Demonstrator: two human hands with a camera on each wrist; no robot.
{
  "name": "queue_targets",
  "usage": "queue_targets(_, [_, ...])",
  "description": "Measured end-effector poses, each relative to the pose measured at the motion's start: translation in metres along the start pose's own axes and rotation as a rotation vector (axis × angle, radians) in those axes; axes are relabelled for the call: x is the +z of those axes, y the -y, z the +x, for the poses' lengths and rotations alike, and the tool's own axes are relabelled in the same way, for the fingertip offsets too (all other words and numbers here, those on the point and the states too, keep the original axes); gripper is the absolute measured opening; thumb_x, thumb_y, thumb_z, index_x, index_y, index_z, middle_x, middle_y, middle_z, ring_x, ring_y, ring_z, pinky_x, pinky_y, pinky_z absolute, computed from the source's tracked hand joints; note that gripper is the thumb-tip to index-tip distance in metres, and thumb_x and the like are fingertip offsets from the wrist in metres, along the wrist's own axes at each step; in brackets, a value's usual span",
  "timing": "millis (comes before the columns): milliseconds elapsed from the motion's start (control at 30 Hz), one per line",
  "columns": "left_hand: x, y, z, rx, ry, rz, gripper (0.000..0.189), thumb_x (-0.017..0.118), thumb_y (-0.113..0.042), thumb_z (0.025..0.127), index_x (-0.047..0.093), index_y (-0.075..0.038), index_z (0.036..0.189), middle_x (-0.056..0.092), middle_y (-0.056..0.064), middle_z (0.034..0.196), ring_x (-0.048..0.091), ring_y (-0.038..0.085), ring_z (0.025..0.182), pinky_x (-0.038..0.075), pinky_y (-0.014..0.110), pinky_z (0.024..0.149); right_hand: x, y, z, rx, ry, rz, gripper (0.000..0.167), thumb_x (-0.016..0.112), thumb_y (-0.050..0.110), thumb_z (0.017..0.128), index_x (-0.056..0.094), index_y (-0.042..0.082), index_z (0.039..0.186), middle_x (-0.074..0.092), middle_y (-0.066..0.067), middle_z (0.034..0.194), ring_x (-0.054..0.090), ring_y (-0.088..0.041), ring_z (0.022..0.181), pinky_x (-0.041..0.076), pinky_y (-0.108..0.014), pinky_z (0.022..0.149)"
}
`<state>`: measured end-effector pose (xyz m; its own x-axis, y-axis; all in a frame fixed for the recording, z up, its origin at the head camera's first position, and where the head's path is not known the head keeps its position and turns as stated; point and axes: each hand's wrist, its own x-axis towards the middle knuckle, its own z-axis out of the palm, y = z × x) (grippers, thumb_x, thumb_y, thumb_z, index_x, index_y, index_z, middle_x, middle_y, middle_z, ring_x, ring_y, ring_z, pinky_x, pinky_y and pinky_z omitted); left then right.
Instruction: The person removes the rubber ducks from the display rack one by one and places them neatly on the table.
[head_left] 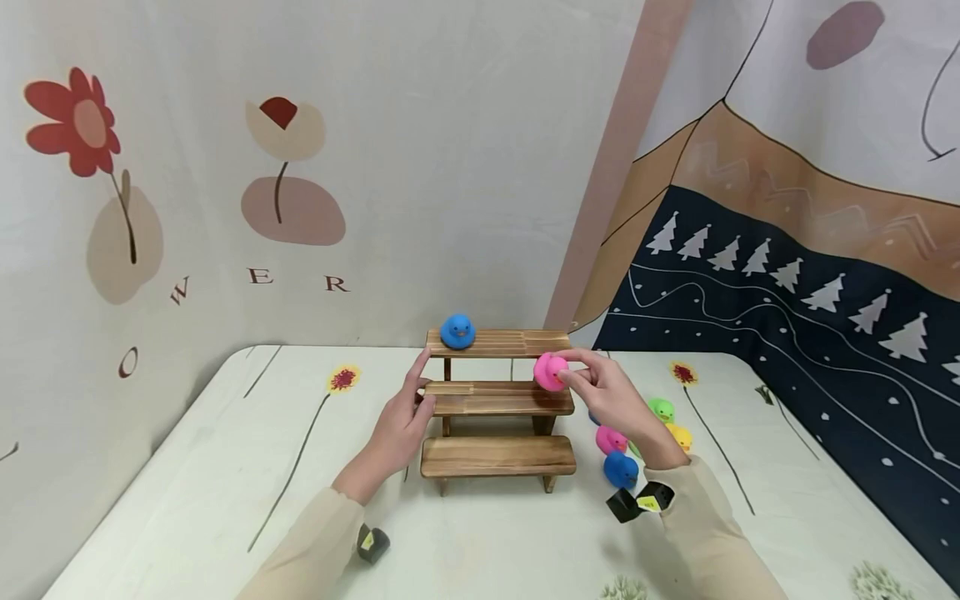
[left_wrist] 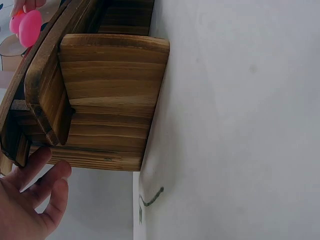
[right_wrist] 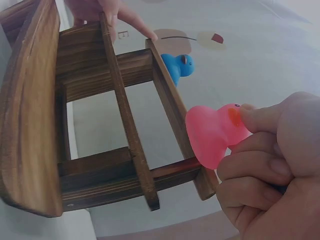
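Note:
A three-tier wooden step shelf (head_left: 498, 456) stands on the cloth-covered table. On the left end of its top tier sits a blue rubber duck (head_left: 457, 332). My right hand (head_left: 611, 400) pinches a pink rubber duck (right_wrist: 212, 135) between thumb and fingers, near the right end of the shelf, above the middle tier in the head view. My left hand (head_left: 395, 433) is at the shelf's left side, index finger stretched up to the top tier and thumb by the middle one. In the left wrist view its fingertips (left_wrist: 61, 170) touch the wooden edge.
Right of the shelf lies a group of rubber ducks, partly hidden by the right hand: a blue one (head_left: 621, 471), a pink one (head_left: 611, 440), a yellow one (head_left: 680, 437) and a green one (head_left: 662, 409). A printed cloth wall (head_left: 450, 167) rises close behind the shelf.

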<state>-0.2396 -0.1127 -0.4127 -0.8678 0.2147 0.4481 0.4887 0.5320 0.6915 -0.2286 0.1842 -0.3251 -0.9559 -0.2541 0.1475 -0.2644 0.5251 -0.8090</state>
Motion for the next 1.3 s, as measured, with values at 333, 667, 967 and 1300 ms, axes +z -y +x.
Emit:
queue_targets(333, [0.000,0.000,0.000,0.013,-0.004,-0.002,0.063,0.044,-0.011,0.101,0.013,-0.021,0.155,0.058,0.020,0.113,0.052,0.019,0.082,0.045,0.038,0.073,-0.004,-0.007,-0.004,0.034,0.000,-0.015,0.039,0.057,0.019,0.097,0.053,0.004,0.133,0.039,-0.001,0.061,0.036,-0.014,0.051,0.030,-0.025,0.047])
queue_targets(667, [0.002,0.001,0.001,0.033,-0.010,-0.002,0.063,0.044,-0.011,0.100,0.014,-0.021,0.155,0.058,0.019,0.111,0.052,0.019,0.082,0.045,0.038,0.073,-0.010,-0.020,-0.014,0.047,0.025,0.004,0.037,0.055,0.017,0.098,0.054,0.004,0.132,0.035,0.000,0.059,0.034,-0.011,0.047,0.028,-0.024,0.044])
queue_targets(967, [0.002,0.002,0.001,0.036,-0.021,0.010,0.061,0.044,-0.010,0.101,0.016,-0.020,0.154,0.059,0.019,0.111,0.052,0.018,0.080,0.045,0.038,0.072,-0.010,-0.029,-0.018,0.080,0.042,0.006,0.040,0.056,0.021,0.098,0.052,0.004,0.133,0.038,0.000,0.062,0.036,-0.011,0.049,0.029,-0.023,0.043])
queue_targets(1300, [0.000,-0.001,0.000,0.019,-0.015,-0.004,0.063,0.044,-0.011,0.100,0.014,-0.022,0.155,0.059,0.019,0.111,0.052,0.019,0.082,0.045,0.038,0.074,-0.015,-0.036,-0.027,0.104,0.038,0.020,0.040,0.056,0.021,0.097,0.052,0.004,0.133,0.041,-0.003,0.062,0.039,-0.018,0.046,0.031,-0.024,0.043])
